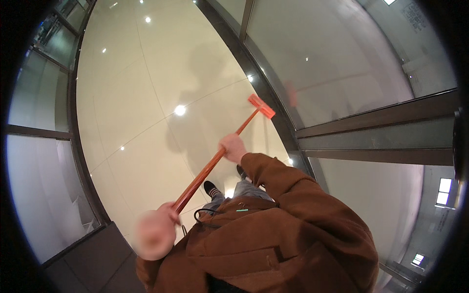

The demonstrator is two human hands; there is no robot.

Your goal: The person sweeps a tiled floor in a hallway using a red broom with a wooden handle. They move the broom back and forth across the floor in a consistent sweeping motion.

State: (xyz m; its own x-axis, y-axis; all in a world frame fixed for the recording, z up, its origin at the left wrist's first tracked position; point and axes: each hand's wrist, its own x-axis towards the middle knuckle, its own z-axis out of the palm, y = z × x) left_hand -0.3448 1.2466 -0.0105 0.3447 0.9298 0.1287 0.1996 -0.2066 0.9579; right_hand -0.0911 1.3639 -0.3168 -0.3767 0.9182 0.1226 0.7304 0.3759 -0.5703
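I hold a long-handled tool with a reddish-brown, wood-look pole [200, 178] slanting up to the right. Its flat orange-red head [261, 106] shows slots along one edge; whether it is a broom, rake or squeegee cannot be told. My right hand [233, 147] is closed around the middle of the pole. Lower left, my left hand [155, 231] grips the near end, and part of it is blurred. The head is beside the dark skirting [269, 82] under the right glass wall. I cannot tell whether it touches the floor.
Glossy cream floor tiles [128, 110] run between two framed glass walls. The right glass panel [322, 62] mirrors the tool, and a dark frame bar [377, 141] crosses that side. On the left stands another glass panel [40, 183]. My shoe [211, 188] is on the tiles.
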